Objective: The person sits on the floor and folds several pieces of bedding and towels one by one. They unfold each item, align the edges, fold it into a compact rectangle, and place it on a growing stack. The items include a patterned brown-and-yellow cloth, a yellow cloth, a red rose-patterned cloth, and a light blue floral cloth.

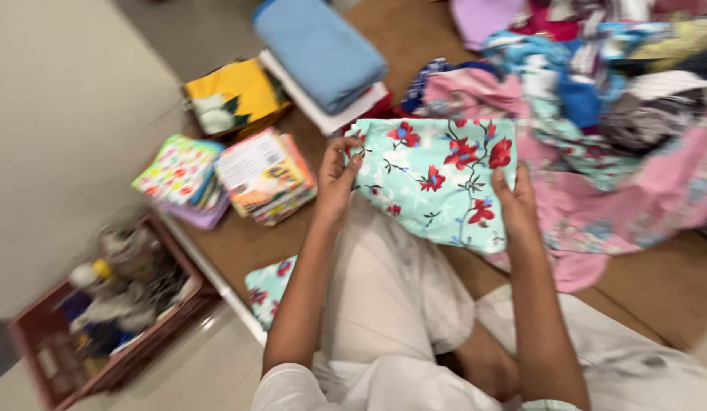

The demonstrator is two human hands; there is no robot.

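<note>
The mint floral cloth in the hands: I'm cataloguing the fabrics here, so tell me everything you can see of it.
The mint floral cloth is pale turquoise, printed with red flowers and thin dark stems. It looks like soft woven fabric, folded into a rough rectangle several layers thick. It is held nearly flat above the person's lap, over the brown surface. The left hand grips its left edge, the right hand its right edge. Its far edge meets the heap of mixed cloths. The picture is slightly blurred, so stitching cannot be made out.

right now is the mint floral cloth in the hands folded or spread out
Folded. The mint floral cloth forms a compact rectangle with straight edges, held at its sides by the left hand and right hand.
</note>
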